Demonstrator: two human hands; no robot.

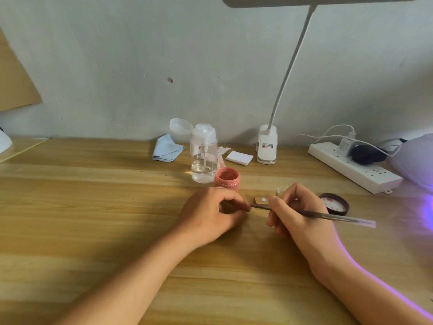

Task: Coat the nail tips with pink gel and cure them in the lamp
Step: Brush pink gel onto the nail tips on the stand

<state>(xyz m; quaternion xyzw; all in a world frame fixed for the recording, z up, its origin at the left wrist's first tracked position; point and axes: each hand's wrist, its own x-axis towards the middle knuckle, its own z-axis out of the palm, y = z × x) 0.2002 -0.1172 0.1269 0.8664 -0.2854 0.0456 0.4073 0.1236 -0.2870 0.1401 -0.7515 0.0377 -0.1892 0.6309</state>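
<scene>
No words are showing clearly; the clip's sticker (267,145) at centre and the charger (346,144) print at right are blurring out.

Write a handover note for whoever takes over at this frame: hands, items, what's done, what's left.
Right hand: holds the brush, tip pointing left.
Left hand: fingers curled at the brush tip; anything pinched there is hidden.
Pink gel jar stands open behind the left hand, lid right of the right hand, lamp at far right, with purple light beside it.
Done: jar opened.
Left: finish coating, then cure.

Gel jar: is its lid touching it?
Apart. Head view: gel jar stands open; lid lies right of the right hand, clear gap between them.
</scene>
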